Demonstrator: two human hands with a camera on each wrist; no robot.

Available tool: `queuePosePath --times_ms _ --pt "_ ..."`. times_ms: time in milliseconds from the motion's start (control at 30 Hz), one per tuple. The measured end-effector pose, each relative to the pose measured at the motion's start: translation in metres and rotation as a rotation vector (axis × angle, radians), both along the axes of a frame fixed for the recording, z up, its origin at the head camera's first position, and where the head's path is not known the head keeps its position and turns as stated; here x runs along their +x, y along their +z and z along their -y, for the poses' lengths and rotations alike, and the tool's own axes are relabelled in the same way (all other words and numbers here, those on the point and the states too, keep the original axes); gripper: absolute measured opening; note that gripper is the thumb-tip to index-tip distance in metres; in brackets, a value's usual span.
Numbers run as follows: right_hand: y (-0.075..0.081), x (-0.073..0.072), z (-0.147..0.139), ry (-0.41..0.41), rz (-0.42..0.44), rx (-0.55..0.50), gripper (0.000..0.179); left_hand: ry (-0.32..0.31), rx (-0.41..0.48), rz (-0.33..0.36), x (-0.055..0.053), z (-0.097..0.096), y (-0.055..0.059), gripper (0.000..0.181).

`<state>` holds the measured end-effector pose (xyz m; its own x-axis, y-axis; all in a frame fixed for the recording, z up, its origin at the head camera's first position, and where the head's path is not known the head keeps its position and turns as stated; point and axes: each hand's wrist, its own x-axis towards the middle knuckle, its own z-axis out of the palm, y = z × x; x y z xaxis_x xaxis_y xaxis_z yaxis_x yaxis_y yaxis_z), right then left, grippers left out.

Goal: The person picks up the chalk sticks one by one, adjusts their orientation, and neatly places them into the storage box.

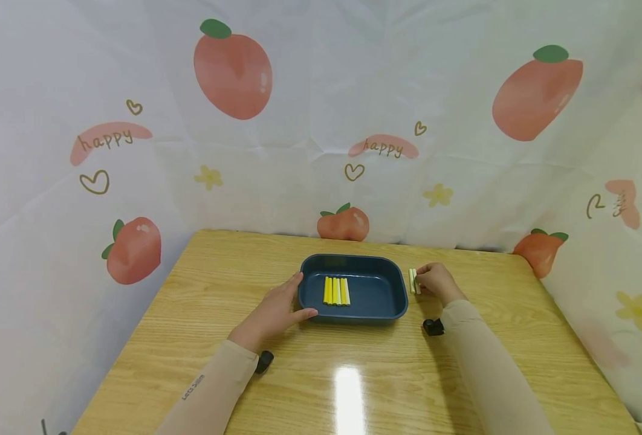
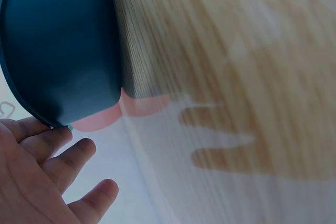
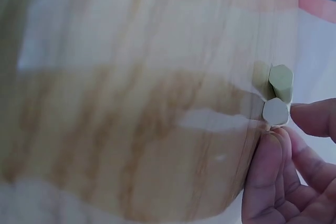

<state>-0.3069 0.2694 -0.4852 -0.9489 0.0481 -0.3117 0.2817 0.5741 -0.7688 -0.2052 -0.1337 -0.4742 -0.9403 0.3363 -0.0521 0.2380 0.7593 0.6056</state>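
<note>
At its left end, the dark blue rectangular tray (image 1: 375, 296) is touched by my left hand (image 1: 272, 311), fingers spread along the rim and thumb at the near corner. The left wrist view shows those fingers (image 2: 73, 163) fairly straight beside the tray's wall. Inside the tray, several yellow and white chalk sticks (image 1: 336, 291) lie side by side in a row. Right of the tray, my right hand (image 1: 437, 283) pinches a white six-sided chalk stick (image 3: 275, 112) between thumb and fingers. Another pale chalk stick (image 3: 282, 77) lies right alongside it.
The wooden table (image 1: 277, 393) runs up to a fruit-printed cloth (image 1: 294, 133) behind it, with more cloth at both sides. Black wrist devices (image 1: 433, 327) sit under both sleeves. A bright light reflection shows on the table's near part.
</note>
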Motion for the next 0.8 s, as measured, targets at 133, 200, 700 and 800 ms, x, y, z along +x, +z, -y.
queuePosePath --times_ms 133,200,700,800 --pt "0.002 0.001 0.0 0.006 0.006 0.018 0.025 0.004 -0.011 -0.001 0.0 0.0 0.001 0.102" --pt "0.004 0.002 0.0 0.01 0.011 0.041 0.023 0.005 -0.013 0.0 0.0 0.0 0.0 0.102" --pt "0.016 0.01 -0.011 0.049 0.144 -0.106 0.027 -0.002 0.032 -0.001 -0.001 0.0 -0.001 0.101" --pt "0.019 0.012 -0.012 0.055 0.16 -0.147 0.033 0.0 0.031 0.007 -0.001 0.0 -0.001 0.101"
